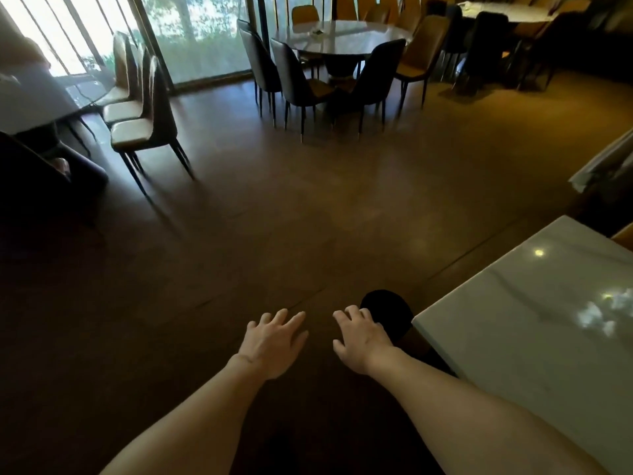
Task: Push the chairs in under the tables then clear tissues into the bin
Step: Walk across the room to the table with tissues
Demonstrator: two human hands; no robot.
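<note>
Both of my hands hang over the dark floor with fingers spread and nothing in them. My left hand (pixel 274 341) is over bare floor. My right hand (pixel 359 337) hovers just left of a dark chair back (pixel 390 313) that stands at the corner of a white marble table (pixel 534 323). Whether the fingers touch the chair back I cannot tell. At the far centre, a round table (pixel 346 37) has dark and yellow chairs (pixel 301 80) drawn close around it. I see no tissues and no bin.
At the left, a grey table (pixel 37 94) has three beige-seated chairs (pixel 137 132) lined along its side. A person's dark form (pixel 41 176) sits at the far left. More tables and chairs (pixel 496 39) fill the back right. Glass walls run behind.
</note>
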